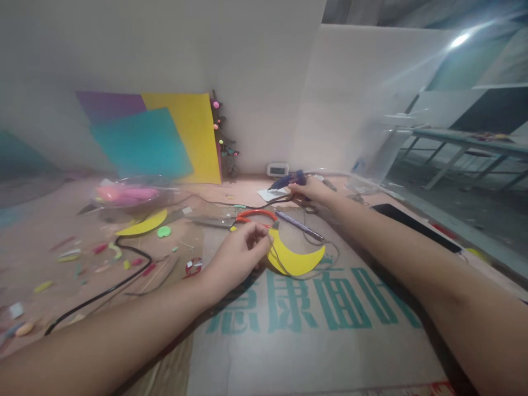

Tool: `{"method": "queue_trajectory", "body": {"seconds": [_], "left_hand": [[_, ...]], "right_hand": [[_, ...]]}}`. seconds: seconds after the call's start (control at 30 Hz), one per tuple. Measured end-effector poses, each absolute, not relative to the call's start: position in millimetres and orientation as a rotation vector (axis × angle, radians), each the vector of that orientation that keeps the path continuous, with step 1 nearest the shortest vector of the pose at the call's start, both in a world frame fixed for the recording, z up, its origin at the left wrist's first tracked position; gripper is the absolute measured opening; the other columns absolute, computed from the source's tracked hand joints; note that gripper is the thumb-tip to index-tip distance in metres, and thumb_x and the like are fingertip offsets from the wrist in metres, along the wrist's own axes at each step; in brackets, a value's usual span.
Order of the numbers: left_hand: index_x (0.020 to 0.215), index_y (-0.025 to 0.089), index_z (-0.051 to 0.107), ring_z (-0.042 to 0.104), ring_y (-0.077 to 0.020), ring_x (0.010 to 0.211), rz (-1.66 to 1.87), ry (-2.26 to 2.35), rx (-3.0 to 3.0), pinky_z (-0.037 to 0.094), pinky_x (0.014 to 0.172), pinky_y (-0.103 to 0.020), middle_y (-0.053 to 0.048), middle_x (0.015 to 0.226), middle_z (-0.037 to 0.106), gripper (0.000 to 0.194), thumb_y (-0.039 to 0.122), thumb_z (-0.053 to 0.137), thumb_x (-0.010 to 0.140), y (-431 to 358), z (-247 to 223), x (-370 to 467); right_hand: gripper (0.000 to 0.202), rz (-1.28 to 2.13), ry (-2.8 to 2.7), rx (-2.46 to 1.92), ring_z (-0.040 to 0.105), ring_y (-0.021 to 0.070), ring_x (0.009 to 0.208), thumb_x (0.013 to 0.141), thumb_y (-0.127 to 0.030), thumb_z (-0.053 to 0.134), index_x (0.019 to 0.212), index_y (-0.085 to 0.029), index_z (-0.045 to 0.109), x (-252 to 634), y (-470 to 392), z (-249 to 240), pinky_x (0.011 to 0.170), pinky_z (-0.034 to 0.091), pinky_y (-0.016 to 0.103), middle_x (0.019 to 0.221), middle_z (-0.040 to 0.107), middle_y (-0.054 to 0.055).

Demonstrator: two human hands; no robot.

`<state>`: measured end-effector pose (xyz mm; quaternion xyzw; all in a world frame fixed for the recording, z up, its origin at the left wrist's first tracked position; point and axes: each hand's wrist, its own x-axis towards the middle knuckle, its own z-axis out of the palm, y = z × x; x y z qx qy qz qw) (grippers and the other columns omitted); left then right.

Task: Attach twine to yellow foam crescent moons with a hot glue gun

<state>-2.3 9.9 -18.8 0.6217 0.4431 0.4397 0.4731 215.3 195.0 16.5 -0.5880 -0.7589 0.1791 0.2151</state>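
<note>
My left hand is closed in a pinch at the upper left end of a yellow crescent, where a thin grey cord trails over and around the crescent. The fingers partly hide what they pinch. Farther back, my right hand is closed around a dark blue glue gun. Its nozzle points left, over a small white card. Red-handled scissors lie just behind my left hand, with a purple patterned pen to their right.
A second yellow crescent and many coloured scraps lie at left, crossed by a black cable. Coloured sheets lean on the back wall beside a small digital timer. A black flat device lies at right under my forearm.
</note>
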Motion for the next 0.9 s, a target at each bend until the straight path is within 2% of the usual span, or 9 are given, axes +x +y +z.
{"method": "queue_trajectory", "body": {"seconds": [0.13, 0.2, 0.33, 0.43, 0.57, 0.63, 0.73, 0.8, 0.9], "left_hand": [[0.088, 0.018, 0.052, 0.048, -0.0075, 0.048, 1.082, 1.097, 1.515, 0.041, 0.044, -0.018, 0.005, 0.067, 0.051, 0.023, 0.041, 0.057, 0.088, 10.4, -17.3, -1.9], [0.089, 0.018, 0.052, 0.048, -0.0072, 0.047, 1.080, 1.091, 1.508, 0.041, 0.043, -0.018, 0.006, 0.067, 0.050, 0.024, 0.042, 0.056, 0.089, 10.7, -17.3, -2.1], [0.090, 0.018, 0.053, 0.049, -0.0068, 0.047, 1.080, 1.090, 1.505, 0.043, 0.044, -0.018, 0.005, 0.069, 0.052, 0.025, 0.043, 0.057, 0.088, 10.8, -18.7, -2.5], [0.090, 0.018, 0.053, 0.049, -0.0073, 0.047, 1.078, 1.105, 1.502, 0.043, 0.043, -0.018, 0.005, 0.067, 0.052, 0.026, 0.044, 0.058, 0.087, 10.8, -19.3, -2.4], [0.090, 0.018, 0.052, 0.050, -0.0074, 0.047, 1.082, 1.107, 1.487, 0.042, 0.043, -0.018, 0.006, 0.066, 0.051, 0.027, 0.045, 0.057, 0.087, 10.2, -18.0, -1.9], [0.088, 0.018, 0.052, 0.050, -0.0069, 0.046, 1.098, 1.105, 1.483, 0.042, 0.043, -0.018, 0.006, 0.066, 0.052, 0.026, 0.044, 0.058, 0.087, 9.2, -16.4, -1.6], [0.085, 0.019, 0.049, 0.050, -0.0067, 0.047, 1.144, 1.122, 1.487, 0.041, 0.044, -0.018, 0.006, 0.066, 0.053, 0.022, 0.039, 0.057, 0.088, 6.8, -13.4, -1.3], [0.083, 0.019, 0.049, 0.050, -0.0072, 0.048, 1.178, 1.150, 1.517, 0.040, 0.045, -0.018, 0.006, 0.064, 0.053, 0.019, 0.036, 0.056, 0.088, 5.0, -11.6, -1.4], [0.082, 0.019, 0.050, 0.049, -0.0083, 0.051, 1.241, 1.194, 1.572, 0.039, 0.048, -0.019, 0.005, 0.062, 0.054, 0.017, 0.034, 0.055, 0.088, 2.9, -10.0, -2.2]], "right_hand": [[0.054, 0.341, -2.217, -1.680, 0.062, 0.0199, 0.068, 0.085, -0.061, 0.055, 0.105, -0.012, 0.064, 222.9, 191.9, 16.7, 0.061, 0.044, 0.029, 0.080, 0.071, 0.012], [0.060, 0.240, -2.274, -1.703, 0.064, 0.0252, 0.078, 0.083, -0.064, 0.056, 0.112, -0.011, 0.062, 229.0, 188.8, 16.1, 0.067, 0.045, 0.031, 0.089, 0.072, 0.016], [0.062, 0.092, -2.360, -1.705, 0.064, 0.0296, 0.096, 0.086, -0.061, 0.054, 0.124, -0.013, 0.056, 238.3, 182.4, 15.0, 0.075, 0.045, 0.032, 0.112, 0.069, 0.020], [0.062, -0.004, -2.378, -1.735, 0.065, 0.0307, 0.098, 0.088, -0.059, 0.051, 0.129, -0.012, 0.054, 240.9, 177.5, 18.4, 0.075, 0.044, 0.032, 0.114, 0.068, 0.021], [0.060, -0.149, -2.361, -1.788, 0.064, 0.0344, 0.101, 0.093, -0.045, 0.047, 0.141, -0.008, 0.044, 242.9, 164.4, 28.2, 0.076, 0.043, 0.036, 0.114, 0.067, 0.024], [0.051, -0.203, -2.383, -1.756, 0.064, 0.0336, 0.098, 0.093, -0.042, 0.046, 0.134, -0.011, 0.052, 241.9, 151.2, 35.1, 0.075, 0.042, 0.035, 0.111, 0.069, 0.022], [0.033, -0.270, -2.447, -1.540, 0.064, 0.0278, 0.088, 0.094, -0.040, 0.045, 0.099, -0.018, 0.069, 233.2, 119.8, 47.0, 0.073, 0.040, 0.034, 0.096, 0.071, 0.014], [0.026, -0.201, -2.371, -1.347, 0.062, 0.0238, 0.084, 0.093, -0.039, 0.049, 0.090, -0.020, 0.067, 223.1, 91.9, 52.9, 0.072, 0.040, 0.032, 0.091, 0.071, 0.009], [0.021, 0.244, -2.302, -1.152, 0.059, 0.0180, 0.072, 0.088, -0.039, 0.056, 0.081, -0.020, 0.058, 207.4, 48.0, 52.3, 0.066, 0.043, 0.029, 0.078, 0.065, 0.004]]}}
